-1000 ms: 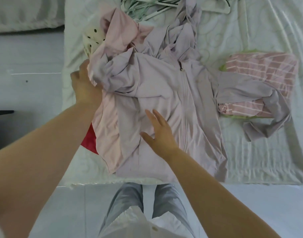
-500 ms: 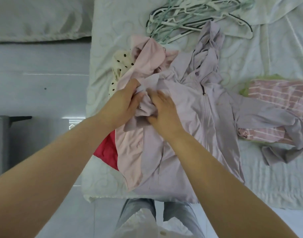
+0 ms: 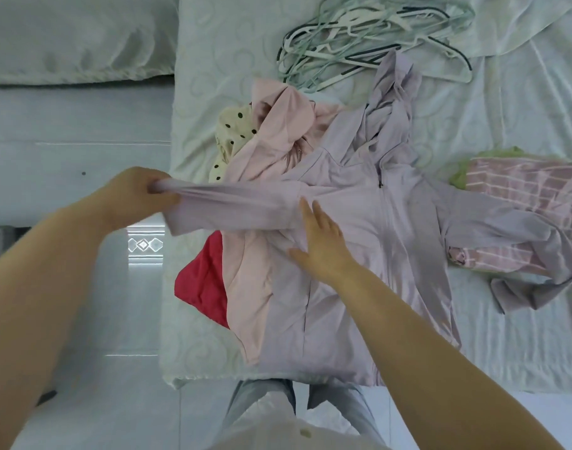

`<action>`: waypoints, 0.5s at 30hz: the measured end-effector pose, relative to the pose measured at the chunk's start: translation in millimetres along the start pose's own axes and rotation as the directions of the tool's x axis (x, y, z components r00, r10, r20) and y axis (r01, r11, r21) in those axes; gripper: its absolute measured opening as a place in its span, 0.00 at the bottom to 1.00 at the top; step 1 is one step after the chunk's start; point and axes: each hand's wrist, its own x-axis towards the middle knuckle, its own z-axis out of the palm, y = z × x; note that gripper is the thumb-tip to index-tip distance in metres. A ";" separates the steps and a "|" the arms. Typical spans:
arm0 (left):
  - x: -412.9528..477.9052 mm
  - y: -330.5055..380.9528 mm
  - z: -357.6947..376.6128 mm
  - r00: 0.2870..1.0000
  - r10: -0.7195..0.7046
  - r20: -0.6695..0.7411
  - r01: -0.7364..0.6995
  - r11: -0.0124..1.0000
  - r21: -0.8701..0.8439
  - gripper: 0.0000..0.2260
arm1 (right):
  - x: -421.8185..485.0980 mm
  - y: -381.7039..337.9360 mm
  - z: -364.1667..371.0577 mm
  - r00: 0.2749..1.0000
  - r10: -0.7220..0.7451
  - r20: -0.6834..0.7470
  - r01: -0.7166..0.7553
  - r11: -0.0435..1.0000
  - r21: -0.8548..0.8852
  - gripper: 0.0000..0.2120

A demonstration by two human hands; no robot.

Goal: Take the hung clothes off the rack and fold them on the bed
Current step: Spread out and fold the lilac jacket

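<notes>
White patterned bed [image 3: 505,336], tiled floor to its left. Lilac zip jacket [image 3: 391,271]: spread front-up on the near-left part of the bed, over a pale pink garment [image 3: 249,280], a red garment [image 3: 203,280] and a polka-dot piece [image 3: 232,131]. Left hand [image 3: 138,193]: fingers curled tight round the jacket's sleeve end, sleeve stretched left past the bed edge. Right hand [image 3: 323,241]: fingers straight, flat on the jacket chest. Hangers [image 3: 359,37]: heaped at far side. Striped folded garment [image 3: 521,180]: right, partly under the other sleeve
</notes>
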 end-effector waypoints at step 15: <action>-53.6 -9.3 -15.7 0.969 -0.246 0.020 0.247 0.968 -0.054 0.15 | -27.4 -1.5 22.5 0.992 0.002 0.124 0.006 0.998 -0.064 0.41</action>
